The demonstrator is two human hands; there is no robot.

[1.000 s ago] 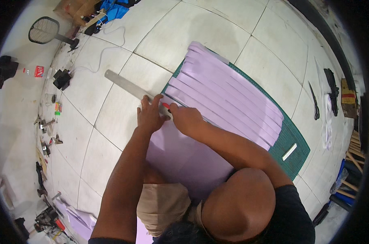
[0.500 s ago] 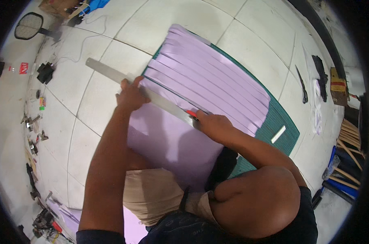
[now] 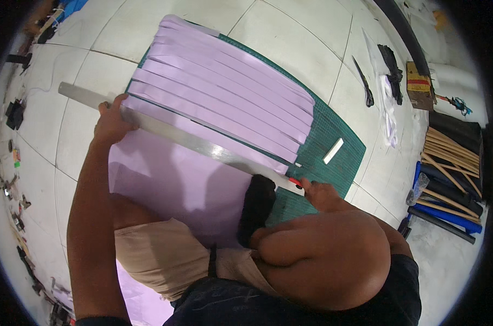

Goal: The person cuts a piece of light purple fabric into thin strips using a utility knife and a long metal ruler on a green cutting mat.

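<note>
My left hand (image 3: 114, 122) presses on a long metal ruler (image 3: 173, 132), its fingers spread over the left part. Around a red cutter knife (image 3: 294, 182) the fingers of my right hand (image 3: 322, 194) are closed, just past the ruler's right end. Lilac fabric (image 3: 170, 174) lies under the ruler and toward me. Beyond it, lilac strips (image 3: 219, 98) lie side by side on a green cutting mat (image 3: 333, 127). A narrow green gap runs between the ruler-side strip and the others. The blade tip is too small to make out.
A white flat bar (image 3: 333, 151) rests on the mat. Black scissors (image 3: 363, 81) lie on the tiled floor to the right, near a cardboard box (image 3: 418, 89) and several wooden sticks (image 3: 450, 149). My black-socked foot (image 3: 257, 204) is on the fabric's right edge.
My right hand has drawn the knife along the ruler to the right, from mid-fabric past its edge. A narrow cut strip now shows beside the ruler. The whole view has shifted.
</note>
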